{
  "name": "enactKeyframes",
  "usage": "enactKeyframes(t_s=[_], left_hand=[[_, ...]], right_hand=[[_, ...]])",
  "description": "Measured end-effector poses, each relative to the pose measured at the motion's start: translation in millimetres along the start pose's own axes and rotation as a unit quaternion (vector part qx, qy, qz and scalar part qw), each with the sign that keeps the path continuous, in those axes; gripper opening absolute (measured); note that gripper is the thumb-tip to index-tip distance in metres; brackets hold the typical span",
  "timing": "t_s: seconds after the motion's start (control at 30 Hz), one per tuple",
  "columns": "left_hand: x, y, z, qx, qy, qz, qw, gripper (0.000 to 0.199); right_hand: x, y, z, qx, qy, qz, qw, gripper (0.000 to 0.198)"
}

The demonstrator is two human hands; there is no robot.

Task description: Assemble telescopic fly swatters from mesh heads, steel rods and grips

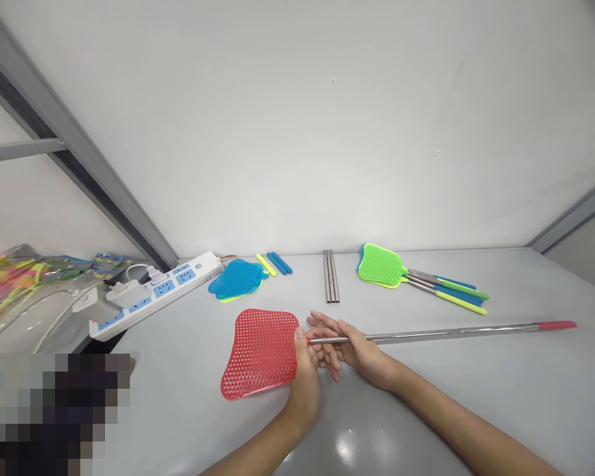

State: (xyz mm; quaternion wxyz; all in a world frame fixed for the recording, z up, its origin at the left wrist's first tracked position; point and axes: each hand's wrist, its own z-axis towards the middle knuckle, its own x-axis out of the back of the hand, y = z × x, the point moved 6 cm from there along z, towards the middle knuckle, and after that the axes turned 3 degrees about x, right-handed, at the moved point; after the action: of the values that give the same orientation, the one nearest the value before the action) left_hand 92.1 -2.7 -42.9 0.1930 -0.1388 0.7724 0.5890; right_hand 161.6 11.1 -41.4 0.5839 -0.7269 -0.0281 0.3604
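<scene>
A red fly swatter (264, 354) with a long, drawn-out metal rod spans the middle of the table, its perforated head at the left and its red grip far to the right. My left hand (305, 377) grips the swatter where head and rod meet, thumb on top. Just to the right, my right hand (359, 354) has its thumb across the rod, with the fingers loosely curled around and under it. The fingers of both hands partly overlap there, so some contact is hidden.
Blue and yellow swatter heads (238, 279), loose coloured grips (279, 263) and metal rods (331, 277) lie along the wall. Behind the red swatter's rod are several assembled swatters (383, 266). A power strip (168, 291) with plugs and bagged items (14, 284) occupy the left.
</scene>
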Motion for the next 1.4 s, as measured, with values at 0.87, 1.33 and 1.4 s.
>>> enactKeyframes(t_s=[0.87,1.33,1.4], left_hand=[[3,8,-6,-0.034,0.057,-0.053,0.996,0.047],[8,15,5,-0.039,0.009,-0.002,0.999,0.052],[6,14,6,-0.032,-0.012,-0.004,0.999,0.055]], right_hand=[[10,-7,-3,0.056,0.15,-0.019,0.987,0.032],[37,-12,-7,0.154,0.276,0.08,0.945,0.043],[35,-10,-5,0.151,0.257,0.09,0.95,0.044]])
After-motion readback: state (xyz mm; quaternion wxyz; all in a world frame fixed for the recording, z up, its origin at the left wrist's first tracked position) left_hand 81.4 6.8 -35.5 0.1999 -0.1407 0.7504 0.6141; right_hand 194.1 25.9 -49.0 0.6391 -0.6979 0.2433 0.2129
